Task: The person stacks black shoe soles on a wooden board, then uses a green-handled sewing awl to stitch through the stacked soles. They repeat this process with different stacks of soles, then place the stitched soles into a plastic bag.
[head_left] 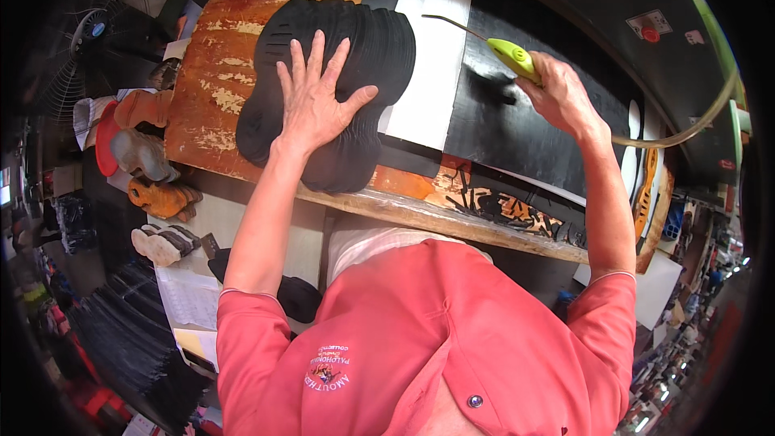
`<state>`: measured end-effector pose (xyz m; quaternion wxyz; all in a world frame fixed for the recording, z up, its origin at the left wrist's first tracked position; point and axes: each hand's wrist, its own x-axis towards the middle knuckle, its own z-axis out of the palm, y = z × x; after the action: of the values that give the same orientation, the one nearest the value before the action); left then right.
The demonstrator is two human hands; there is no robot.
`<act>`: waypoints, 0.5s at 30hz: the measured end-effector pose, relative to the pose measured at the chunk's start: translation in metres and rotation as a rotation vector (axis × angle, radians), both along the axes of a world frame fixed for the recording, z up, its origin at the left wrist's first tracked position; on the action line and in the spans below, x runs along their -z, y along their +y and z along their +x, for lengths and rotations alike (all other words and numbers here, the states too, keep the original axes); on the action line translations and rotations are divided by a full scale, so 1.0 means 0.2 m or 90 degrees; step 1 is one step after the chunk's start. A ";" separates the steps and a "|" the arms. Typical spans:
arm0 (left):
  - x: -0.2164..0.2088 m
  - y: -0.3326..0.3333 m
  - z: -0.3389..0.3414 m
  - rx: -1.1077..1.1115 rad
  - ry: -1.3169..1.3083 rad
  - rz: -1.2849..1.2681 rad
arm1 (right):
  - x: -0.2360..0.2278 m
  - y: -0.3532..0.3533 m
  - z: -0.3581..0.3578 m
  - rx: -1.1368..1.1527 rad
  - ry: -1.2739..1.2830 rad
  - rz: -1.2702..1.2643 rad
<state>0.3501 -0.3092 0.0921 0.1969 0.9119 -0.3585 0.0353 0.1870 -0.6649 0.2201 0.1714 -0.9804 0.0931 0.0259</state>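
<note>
One hand, the L hand, flat on wavy-edged blk stack at approx. 11 o'clock, fingers spread, thumb out; R hand at 2 o'clock, fingers wrapped round yel-green blow gun; blk scraps at 3 o'clock, on bench.

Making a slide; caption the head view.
Left hand spread on stacked black sheets, right hand holding lime-green blow gun.

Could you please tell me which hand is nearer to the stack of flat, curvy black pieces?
Left: the left hand is spread atop the stack; the right hand is off to its right, holding a lime-green, thin-nozzled tool.
</note>
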 end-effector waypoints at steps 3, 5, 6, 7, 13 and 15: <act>0.01 0.01 0.01 -0.010 -0.006 0.016 | 0.04 0.01 -0.05 -0.011 0.118 0.099; 0.01 0.02 0.03 -0.015 -0.003 0.038 | 0.03 0.02 -0.06 -0.041 0.086 0.074; 0.01 0.03 0.03 -0.018 -0.011 0.042 | 0.03 0.03 -0.07 -0.045 0.065 0.021; 0.02 0.04 0.04 -0.016 -0.009 0.029 | 0.01 0.04 -0.08 -0.034 0.024 0.014; 0.01 0.05 0.07 -0.029 -0.019 0.038 | -0.14 0.05 -0.28 0.025 -0.037 -0.033; 0.00 0.05 0.08 -0.039 -0.017 0.046 | -0.14 0.08 -0.35 -0.032 -0.103 -0.017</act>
<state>0.3657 -0.2994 0.0924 0.1579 0.9283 -0.3341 0.0407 0.1178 -0.6482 0.2485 0.1644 -0.9836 0.0545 -0.0501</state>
